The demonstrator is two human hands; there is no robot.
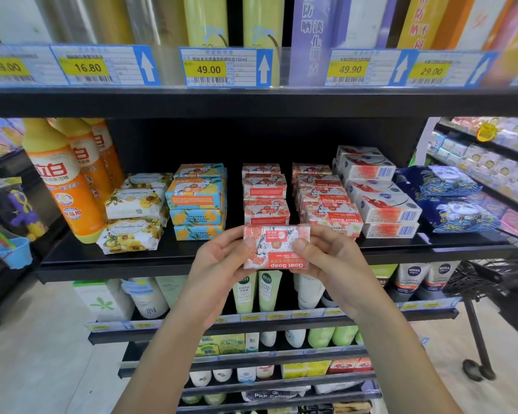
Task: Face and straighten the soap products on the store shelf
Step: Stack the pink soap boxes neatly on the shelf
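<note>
A red soap box (274, 243) was held near the shelf (72, 256).
Fingers of the left hand (222, 259) and right hand (331, 259) were clamped on its ends.

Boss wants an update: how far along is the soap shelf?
Looks done: blue soap boxes stacked squarely. In hand: left hand and right hand hold a red soap box, label upside down. To do: right red stack reads upside down; flowered soaps lie crooked.
</note>
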